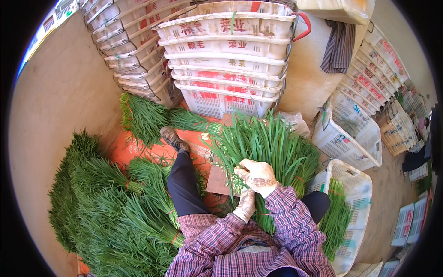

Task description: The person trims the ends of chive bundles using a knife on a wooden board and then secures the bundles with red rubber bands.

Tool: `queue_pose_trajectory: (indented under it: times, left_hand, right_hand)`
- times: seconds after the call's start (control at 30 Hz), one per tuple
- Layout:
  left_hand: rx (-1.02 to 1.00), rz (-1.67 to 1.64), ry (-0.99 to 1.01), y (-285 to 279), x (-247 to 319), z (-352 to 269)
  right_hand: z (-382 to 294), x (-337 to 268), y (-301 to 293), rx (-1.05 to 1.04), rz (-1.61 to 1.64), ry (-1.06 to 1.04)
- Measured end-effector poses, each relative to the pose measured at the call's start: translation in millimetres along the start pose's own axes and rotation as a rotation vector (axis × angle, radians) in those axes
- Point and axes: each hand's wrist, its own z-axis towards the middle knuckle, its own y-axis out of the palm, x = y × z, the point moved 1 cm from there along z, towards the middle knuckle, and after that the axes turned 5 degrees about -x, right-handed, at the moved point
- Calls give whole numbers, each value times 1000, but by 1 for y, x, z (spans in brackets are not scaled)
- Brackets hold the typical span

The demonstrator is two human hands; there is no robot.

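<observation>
My right hand [258, 176], in a soiled white glove, has bent fingers at the near left edge of a big heap of long green leafy stalks [263, 145], possibly garlic chives. Just below it is my left hand [246, 204], gloved too, its fingers partly hidden behind the right hand. Some thin green blades show by the fingers; what either hand grips is not clear. The heap lies over a brown board [218, 180], where small pale cut pieces [236, 182] are scattered. A bundle tied with a red band [264, 214] hangs below my hands.
Many tied green bundles [104, 214] are piled at the left. Stacked white plastic crates [228, 65] stand ahead; a white crate with greens [354, 207] is beside my right knee. Another open crate [349, 131] stands beyond it. A person [420, 155] is partly visible at the far right.
</observation>
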Motion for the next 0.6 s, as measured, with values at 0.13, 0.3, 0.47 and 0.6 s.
queue_pose_trajectory:
  times: [0.13,0.3,0.47,0.6]
  left_hand:
    - [26,19,37,1,1,4]
    - [18,27,-54,-7,7,14]
    - [108,32,-49,6,25,10]
    - [72,-146,-105,18,37,5]
  right_hand:
    - [7,-14,-5,51,-218,-129]
    - [19,-25,-14,104,-275,-240]
    - [43,-68,-63,353,-236,-390]
    - [33,-81,-113,309,-81,-406]
